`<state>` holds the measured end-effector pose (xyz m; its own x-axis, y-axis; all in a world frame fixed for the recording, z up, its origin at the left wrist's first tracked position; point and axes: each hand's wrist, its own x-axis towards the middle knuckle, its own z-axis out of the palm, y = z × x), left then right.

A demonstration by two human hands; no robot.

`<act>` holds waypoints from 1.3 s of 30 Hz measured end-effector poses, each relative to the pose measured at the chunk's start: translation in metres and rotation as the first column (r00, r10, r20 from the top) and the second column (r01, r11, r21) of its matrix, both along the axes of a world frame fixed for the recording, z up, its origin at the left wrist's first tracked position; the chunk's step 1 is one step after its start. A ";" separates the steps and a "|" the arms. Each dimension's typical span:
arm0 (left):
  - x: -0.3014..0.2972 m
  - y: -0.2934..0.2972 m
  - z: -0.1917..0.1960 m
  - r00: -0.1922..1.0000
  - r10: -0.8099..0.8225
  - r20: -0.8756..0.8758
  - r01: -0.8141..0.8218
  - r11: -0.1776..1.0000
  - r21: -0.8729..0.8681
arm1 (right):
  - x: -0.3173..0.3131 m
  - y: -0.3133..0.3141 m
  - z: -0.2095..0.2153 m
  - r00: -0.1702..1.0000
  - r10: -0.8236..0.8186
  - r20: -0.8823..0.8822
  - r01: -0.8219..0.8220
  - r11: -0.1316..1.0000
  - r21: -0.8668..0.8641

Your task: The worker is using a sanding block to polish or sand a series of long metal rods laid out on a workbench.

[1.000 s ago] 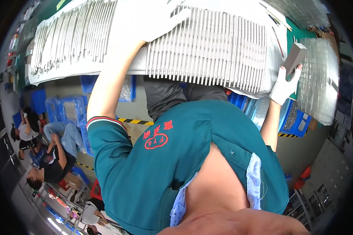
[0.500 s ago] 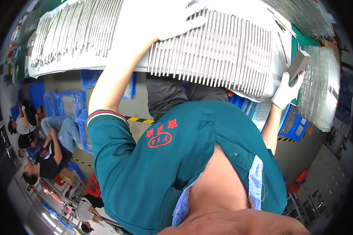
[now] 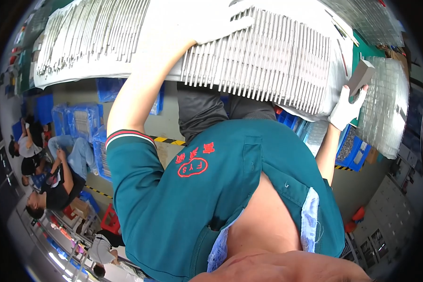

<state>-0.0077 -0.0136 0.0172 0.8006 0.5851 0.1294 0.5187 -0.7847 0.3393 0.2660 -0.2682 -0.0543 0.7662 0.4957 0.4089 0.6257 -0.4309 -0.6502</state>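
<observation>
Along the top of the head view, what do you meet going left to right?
Loose metal rods on a white sheet → gloved left hand → row of metal rods → gloved right hand holding a grey block → clear plastic tray.

— What does the room around the bench look like?

— A workshop floor (image 3: 164, 124) of pale grey concrete, crossed by yellow-and-black hazard tape (image 3: 170, 140). Blue plastic crates (image 3: 77, 122) stand stacked under the bench at left, and more blue crates (image 3: 355, 152) sit at right.

— Anyone else there?

— Several people (image 3: 51, 176) sit low on the floor at far left, beside a red stool (image 3: 109, 218). A white sheet (image 3: 80, 77) covers the worktop, with green table surface (image 3: 362, 49) showing at its right end.

— And the far right?

— Pale cabinets (image 3: 385, 235) line the wall; an orange object (image 3: 357, 218) lies on the floor there.
</observation>
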 end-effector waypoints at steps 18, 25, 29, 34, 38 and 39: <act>0.011 0.005 -0.035 0.984 -0.180 -0.010 0.178 0.957 0.231 | -0.001 0.002 0.002 0.999 0.030 -0.019 -0.029 0.999 0.023; -0.002 -0.011 0.015 0.999 0.023 -0.032 -0.026 0.994 -0.110 | 0.000 0.001 0.002 0.999 0.040 -0.019 -0.040 0.999 0.010; -0.028 -0.021 0.009 0.999 0.018 -0.041 -0.024 0.988 -0.154 | 0.002 0.002 0.001 0.999 0.037 -0.014 -0.037 0.999 0.006; -0.062 -0.025 -0.043 0.998 -0.019 -0.053 0.019 1.000 -0.007 | 0.003 0.003 0.001 0.999 0.032 0.004 -0.032 0.999 -0.001; -0.068 -0.025 -0.058 0.999 -0.040 -0.017 0.040 0.999 0.032 | 0.005 0.003 -0.003 0.999 0.050 0.017 -0.050 0.999 -0.004; -0.063 -0.028 -0.040 0.999 -0.047 -0.011 0.047 0.998 0.029 | 0.005 0.001 -0.003 0.999 0.043 0.011 -0.043 0.999 -0.008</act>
